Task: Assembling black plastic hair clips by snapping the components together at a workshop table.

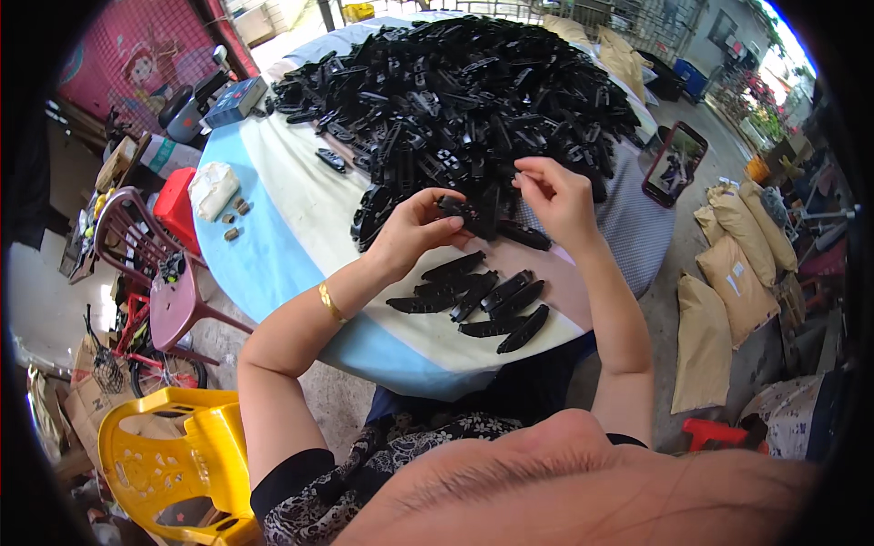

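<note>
Up close, the left hand [414, 227] pinches a black plastic part [466, 214] at the near foot of a big heap of black parts [455, 100], its grip closed around the part's left end. The right hand [557, 200] hovers just right of that part, thumb and forefinger nipped together near its top as if on something tiny; what sits between them is too small to make out. A gold bangle [330, 302] rings the left wrist.

Just below the hands, a small batch of black parts [482, 305] lies on the round surface [273, 264], near its front edge and apart from the heap. The heap itself fills most of the far half of the surface and crowds right up against both hands, so there is little bare room behind them. A single stray black piece [330, 160] lies off to the left of the heap. Further left sit a crumpled white bag [212, 188] and a few small brown bits [236, 217] beside it.

A phone [674, 164] lies at the right rim of the surface. Off the surface, a maroon chair [159, 273] and a yellow plastic chair [173, 460] stand to the left, and tan sacks [728, 273] lie on the floor to the right.
</note>
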